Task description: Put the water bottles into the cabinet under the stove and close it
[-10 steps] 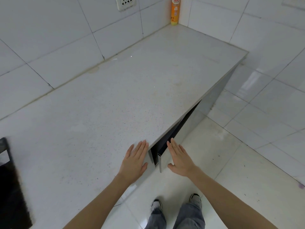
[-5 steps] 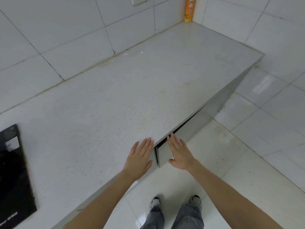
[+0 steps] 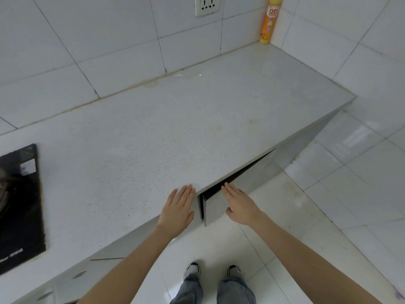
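A grey cabinet door under the white countertop stands slightly ajar, with a narrow dark gap along its top edge. My right hand lies flat against the door's front, fingers straight. My left hand is held flat with straight fingers at the counter's front edge, just left of the door's free edge. No water bottles show; the cabinet's inside is hidden.
A black stove top sits at the left end of the counter. An orange and yellow bottle stands in the far corner below a wall socket. White tiled floor spreads to the right.
The cabinet door has swung further towards the counter, its dark gap narrowing, with my right hand following it. The view has shifted, bringing the stove top into sight.
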